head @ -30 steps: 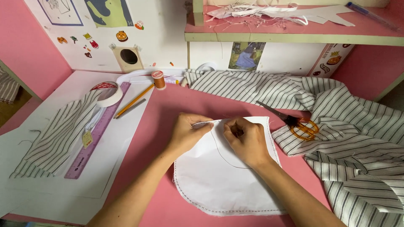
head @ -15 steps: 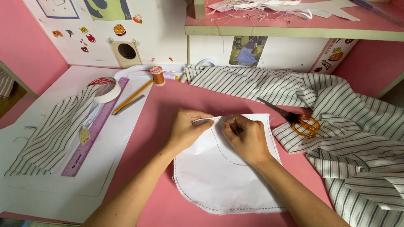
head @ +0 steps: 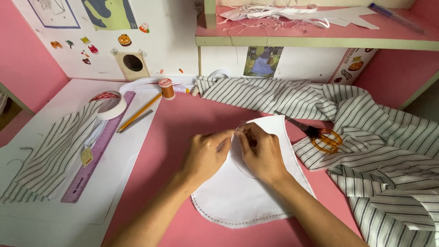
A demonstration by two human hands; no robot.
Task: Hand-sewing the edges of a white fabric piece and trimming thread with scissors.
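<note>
Single head view, looking steeply down, close over pink table.

We saw two bare forearms entering from bottom edge of head view. Left hand and right hand both bare: no gloves. We found no sleeves in view; both arms uncovered up to frame edge. No rings, watch or bracelet showed on parts we could see. Fingernails short and plain where visible, no polish we could make out. Fingers slim. Wrists bare. Nothing else of body in frame: no torso, no legs, no clothing visible.
</note>
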